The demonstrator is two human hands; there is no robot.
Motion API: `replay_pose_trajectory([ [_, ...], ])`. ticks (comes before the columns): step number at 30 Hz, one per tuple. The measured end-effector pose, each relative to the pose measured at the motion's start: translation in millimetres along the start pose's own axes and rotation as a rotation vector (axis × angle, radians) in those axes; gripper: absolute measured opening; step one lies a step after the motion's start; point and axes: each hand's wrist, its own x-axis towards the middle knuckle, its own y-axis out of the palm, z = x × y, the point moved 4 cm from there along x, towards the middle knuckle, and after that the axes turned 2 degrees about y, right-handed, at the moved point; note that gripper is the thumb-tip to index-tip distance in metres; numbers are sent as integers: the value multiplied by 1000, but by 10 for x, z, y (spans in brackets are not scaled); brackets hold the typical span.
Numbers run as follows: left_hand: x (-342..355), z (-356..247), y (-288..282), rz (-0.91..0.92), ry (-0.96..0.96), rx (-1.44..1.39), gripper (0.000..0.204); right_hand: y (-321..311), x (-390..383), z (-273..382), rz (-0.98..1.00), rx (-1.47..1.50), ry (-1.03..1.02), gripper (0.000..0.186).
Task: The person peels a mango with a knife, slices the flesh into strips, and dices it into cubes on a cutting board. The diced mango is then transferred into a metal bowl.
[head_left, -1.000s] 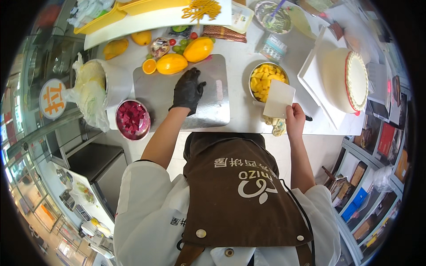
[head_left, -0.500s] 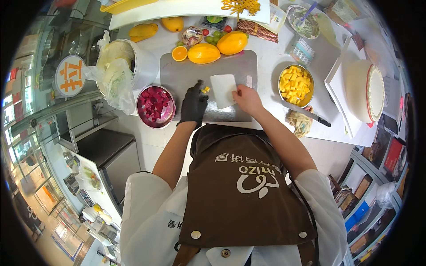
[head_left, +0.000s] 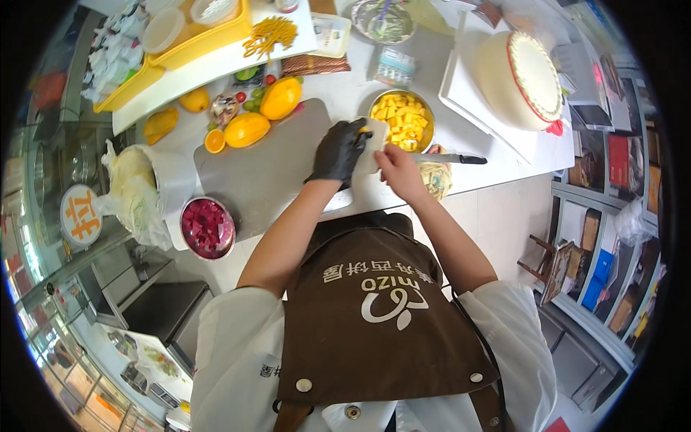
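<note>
My right hand (head_left: 400, 173) grips a flat white dough scraper (head_left: 373, 144) by its near edge and holds it tilted, just left of a metal bowl (head_left: 431, 132) of yellow mango cubes (head_left: 400, 119). My left hand (head_left: 337, 153), in a black glove, is curled against the scraper's left face. A little yellow mango shows between its fingertips and the scraper; most of it is hidden by the fingers. Both hands are over the right end of the grey cutting board (head_left: 266, 169). Beside the bowl lies a knife (head_left: 453, 158) with a black handle.
A bowl of magenta fruit cubes (head_left: 206, 225) stands left of the board. Whole mangoes (head_left: 247, 130), a halved orange (head_left: 214, 141) and grapes lie behind it. A crumpled cloth (head_left: 435, 178) sits under the knife. At right stands a white cake (head_left: 515, 79); a bag-lined bucket (head_left: 173, 176) is at left.
Both hands and the scraper have moved right, from the board's middle to beside the mango bowl. The small mango pieces have left the board. The view has shifted right.
</note>
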Motion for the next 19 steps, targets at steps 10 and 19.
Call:
replay_pose_trajectory([
  [10, 217, 109, -49, -139, 163, 220, 36, -1059, -650, -486, -275, 120, 79, 23],
  [19, -580, 1446, -2055, -234, -96, 649, 57, 511, 122, -654, 333, 115, 180, 25],
])
